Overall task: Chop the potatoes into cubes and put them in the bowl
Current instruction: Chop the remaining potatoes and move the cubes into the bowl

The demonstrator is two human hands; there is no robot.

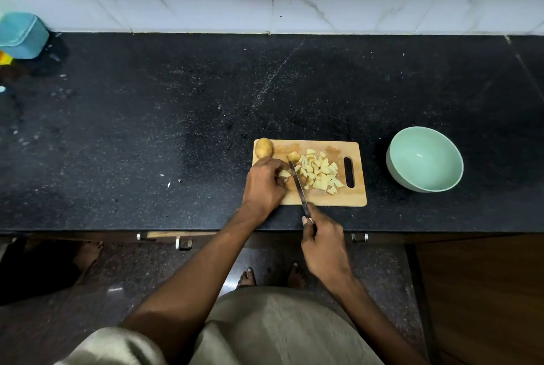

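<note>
my left hand (263, 180) pinches a potato piece (284, 173) on the cutting board (353, 198); my right hand (322, 242) grips the knife (298, 185). it looks firm, wet-cut and slippery (hold its skin side). cubes (321, 174) lie right of the blade; the bowl (424, 158) sits farther right.

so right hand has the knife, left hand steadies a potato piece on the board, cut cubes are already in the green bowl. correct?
One thing is off: the head view shows the green bowl empty. The cut cubes lie piled on the board. The rest holds: the right hand grips the knife, and the left hand steadies a potato piece.
</note>
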